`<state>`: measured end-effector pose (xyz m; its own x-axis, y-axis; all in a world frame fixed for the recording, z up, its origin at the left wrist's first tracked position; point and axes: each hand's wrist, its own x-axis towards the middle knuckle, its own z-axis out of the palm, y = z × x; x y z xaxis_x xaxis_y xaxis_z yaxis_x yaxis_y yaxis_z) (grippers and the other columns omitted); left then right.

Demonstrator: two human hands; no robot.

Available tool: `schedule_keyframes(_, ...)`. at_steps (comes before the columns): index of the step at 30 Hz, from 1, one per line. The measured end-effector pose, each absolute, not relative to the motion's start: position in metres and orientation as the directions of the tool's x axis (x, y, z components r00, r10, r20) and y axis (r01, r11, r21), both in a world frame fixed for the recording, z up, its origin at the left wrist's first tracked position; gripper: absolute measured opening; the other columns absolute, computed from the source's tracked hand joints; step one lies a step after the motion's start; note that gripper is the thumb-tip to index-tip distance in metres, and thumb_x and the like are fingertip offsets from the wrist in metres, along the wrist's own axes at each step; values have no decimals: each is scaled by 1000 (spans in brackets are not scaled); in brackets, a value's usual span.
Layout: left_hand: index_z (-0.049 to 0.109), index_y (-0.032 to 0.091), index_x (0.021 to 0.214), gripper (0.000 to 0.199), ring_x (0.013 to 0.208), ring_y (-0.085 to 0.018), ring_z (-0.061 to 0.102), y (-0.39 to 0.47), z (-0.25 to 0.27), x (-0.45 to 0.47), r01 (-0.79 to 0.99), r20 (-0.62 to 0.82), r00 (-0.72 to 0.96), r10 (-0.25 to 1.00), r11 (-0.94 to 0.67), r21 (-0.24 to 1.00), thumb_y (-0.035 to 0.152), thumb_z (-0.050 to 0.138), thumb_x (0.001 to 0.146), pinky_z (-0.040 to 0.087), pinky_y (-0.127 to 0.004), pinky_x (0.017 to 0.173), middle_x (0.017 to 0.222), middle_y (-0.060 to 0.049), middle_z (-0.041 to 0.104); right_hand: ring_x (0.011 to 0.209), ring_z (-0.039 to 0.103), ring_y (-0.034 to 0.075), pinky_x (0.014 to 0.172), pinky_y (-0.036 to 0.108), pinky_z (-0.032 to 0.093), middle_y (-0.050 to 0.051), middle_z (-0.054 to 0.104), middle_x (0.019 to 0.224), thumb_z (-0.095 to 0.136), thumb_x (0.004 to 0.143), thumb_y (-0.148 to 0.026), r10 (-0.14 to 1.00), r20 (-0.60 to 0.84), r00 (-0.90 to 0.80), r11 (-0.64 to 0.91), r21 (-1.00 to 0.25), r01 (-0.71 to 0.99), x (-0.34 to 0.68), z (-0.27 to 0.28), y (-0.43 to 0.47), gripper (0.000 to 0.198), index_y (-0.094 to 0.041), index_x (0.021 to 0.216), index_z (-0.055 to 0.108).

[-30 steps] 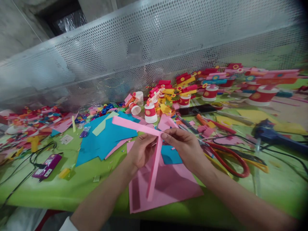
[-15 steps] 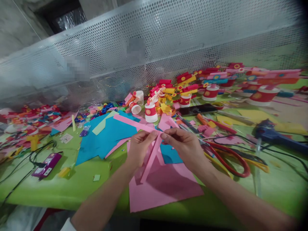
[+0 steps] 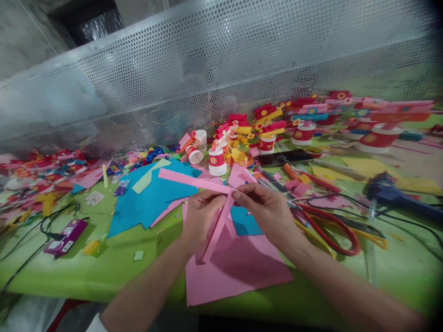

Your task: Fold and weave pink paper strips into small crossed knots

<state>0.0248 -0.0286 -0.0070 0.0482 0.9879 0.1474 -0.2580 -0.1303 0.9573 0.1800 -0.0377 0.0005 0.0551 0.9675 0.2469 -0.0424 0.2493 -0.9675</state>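
Two lengths of pink paper strip (image 3: 194, 181) meet at a point between my hands, one reaching out to the upper left, the other hanging down toward me. Whether they are one folded strip or two separate ones I cannot tell. My right hand (image 3: 268, 210) pinches the meeting point between thumb and fingertips. Just left of it, my left hand (image 3: 202, 214) is closed around the strips, its fingertips partly hidden. Beneath both hands lies a pink paper sheet (image 3: 238, 272), with blue paper (image 3: 246, 221) partly under it.
Red-handled scissors (image 3: 349, 240) and a blue glue gun (image 3: 398, 196) lie to the right. Paper cups (image 3: 217, 161) with colourful paper rolls line the back, before a perforated metal panel (image 3: 155, 78). At left are a purple power strip (image 3: 67, 237) with cables and blue sheets (image 3: 134, 203).
The strip's far end has swung slightly left and down. My left thumb has drawn down a little from the meeting point; the right hand has barely moved.
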Motion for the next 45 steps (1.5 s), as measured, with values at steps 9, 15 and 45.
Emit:
schedule_keyframes(9, 80, 21, 95, 25, 94, -22, 72, -22, -7, 25, -412, 100, 107, 989, -47, 910, 34, 84, 74, 54, -35, 90, 96, -6, 78, 67, 64, 17, 61, 30, 52, 3, 70, 73, 81, 77, -46, 970, 237, 58, 241, -968, -75, 179, 2, -38, 26, -20, 80, 75)
schedule_keyframes(15, 80, 21, 90, 23, 80, -18, 70, -22, -5, 25, -348, 94, 136, 986, -42, 937, 37, 84, 75, 55, -31, 81, 87, -5, 77, 69, 65, 18, 63, 32, 54, 3, 72, 74, 82, 75, -47, 970, 232, 67, 238, -967, -93, 179, 2, -38, 27, -21, 79, 76)
schedule_keyframes(45, 66, 18, 88, 24, 74, -14, 58, -25, -3, 20, 37, 298, 54, 953, -300, 953, 41, 62, 93, 46, -26, 70, 80, -2, 65, 82, 64, 20, 71, 31, 53, 3, 72, 93, 84, 76, -36, 958, 272, -93, 273, -962, -2, 176, -5, -40, 28, -25, 100, 74)
